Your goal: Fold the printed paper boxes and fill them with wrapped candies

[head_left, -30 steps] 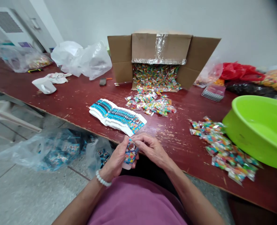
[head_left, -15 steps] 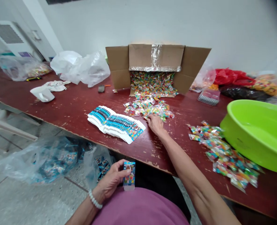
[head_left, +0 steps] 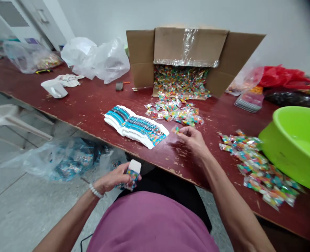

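In my left hand (head_left: 116, 177), low in front of my lap, is a small printed blue carton (head_left: 133, 173); its white end flap stands up at the top. My right hand (head_left: 193, 140) pinches a small clear packet of colourful candy (head_left: 176, 130) just above the table. Behind that hand lies a loose pile of candy packets (head_left: 179, 113), spilling from an open cardboard box (head_left: 190, 47) full of them. To the left of my right hand, a fanned row of flat blue and white cartons (head_left: 136, 126) rests on the table.
A lime green basin (head_left: 283, 150) stands at the right, with more candy packets (head_left: 260, 164) beside it. White plastic bags (head_left: 99, 61), a white jug (head_left: 54, 88) and a cloth lie at the back left. Below the table's edge, a clear bag (head_left: 68, 162) holds blue cartons.
My right hand has come away from the pile with a candy packet, moving toward me. My left hand has turned the carton over, so its white flap now points up.
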`<state>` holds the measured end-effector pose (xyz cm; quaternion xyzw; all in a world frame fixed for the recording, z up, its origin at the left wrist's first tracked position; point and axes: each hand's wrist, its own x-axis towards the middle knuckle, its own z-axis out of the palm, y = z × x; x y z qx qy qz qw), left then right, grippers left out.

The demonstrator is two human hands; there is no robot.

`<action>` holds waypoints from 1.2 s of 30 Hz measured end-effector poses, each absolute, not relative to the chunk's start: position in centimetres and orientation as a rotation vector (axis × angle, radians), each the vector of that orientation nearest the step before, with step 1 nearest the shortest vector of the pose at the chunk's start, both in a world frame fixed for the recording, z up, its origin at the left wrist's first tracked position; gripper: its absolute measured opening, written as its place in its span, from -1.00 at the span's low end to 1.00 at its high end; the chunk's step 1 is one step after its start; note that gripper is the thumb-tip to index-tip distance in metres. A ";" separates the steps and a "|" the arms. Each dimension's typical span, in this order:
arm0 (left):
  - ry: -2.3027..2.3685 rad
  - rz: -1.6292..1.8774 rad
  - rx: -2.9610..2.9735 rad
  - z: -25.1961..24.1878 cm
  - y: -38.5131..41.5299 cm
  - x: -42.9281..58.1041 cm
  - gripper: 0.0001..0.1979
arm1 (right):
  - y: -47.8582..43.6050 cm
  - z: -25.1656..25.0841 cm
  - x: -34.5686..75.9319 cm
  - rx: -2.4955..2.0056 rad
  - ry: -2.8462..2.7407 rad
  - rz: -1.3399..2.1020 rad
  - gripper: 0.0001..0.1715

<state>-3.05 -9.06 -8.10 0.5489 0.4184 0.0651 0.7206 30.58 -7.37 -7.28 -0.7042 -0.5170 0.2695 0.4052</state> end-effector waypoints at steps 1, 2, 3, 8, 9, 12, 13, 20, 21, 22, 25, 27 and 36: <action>0.917 0.226 1.167 -7.7 -9.3 -2.2 -0.61 | -8.7 -6.6 29.5 -1.615 -1.306 0.831 -0.76; 0.909 0.287 1.138 -7.2 -9.5 -1.4 -0.57 | -9.9 -5.9 28.4 -1.449 -1.332 0.980 -0.75; 0.903 0.332 1.125 -6.8 -9.8 -0.7 -0.54 | -11.1 -5.3 27.2 -1.334 -1.376 1.082 -0.77; 0.854 0.425 1.218 -5.3 -11.0 1.5 -0.54 | -13.6 -3.1 23.4 -1.220 -1.747 0.974 -0.89; 0.860 0.430 1.254 -5.1 -11.2 1.7 -0.57 | -13.6 -2.9 23.2 -1.225 -1.801 0.898 -0.88; 0.899 0.428 1.357 -5.0 -11.6 1.8 -0.61 | -13.6 -2.5 22.9 -1.192 -1.920 0.795 -0.83; 0.909 0.425 1.376 -5.0 -11.7 1.9 -0.60 | -13.7 -2.4 22.8 -1.180 -1.954 0.799 -0.82; 0.915 0.542 1.152 -5.6 -11.7 2.3 -0.63 | -13.3 -3.4 22.8 -1.227 -1.502 1.095 -0.65; 0.912 0.570 1.104 -5.6 -11.7 2.3 -0.59 | -13.1 -3.6 22.9 -1.248 -1.389 1.101 -0.71; 0.916 0.597 1.063 -5.6 -11.8 2.4 -0.53 | -12.9 -3.9 23.0 -1.270 -1.298 1.108 -0.74; 0.941 0.662 0.983 -5.4 -11.9 2.7 -0.44 | -12.6 -4.3 23.0 -1.238 -1.150 1.267 -0.65; 0.933 0.687 0.962 -5.3 -12.1 3.1 -0.46 | -12.8 -4.3 22.7 -1.156 -1.106 1.415 -0.54; 0.868 0.655 0.800 -5.4 -12.3 4.0 -0.61 | -14.1 -5.5 19.9 -1.079 -1.061 1.435 -0.65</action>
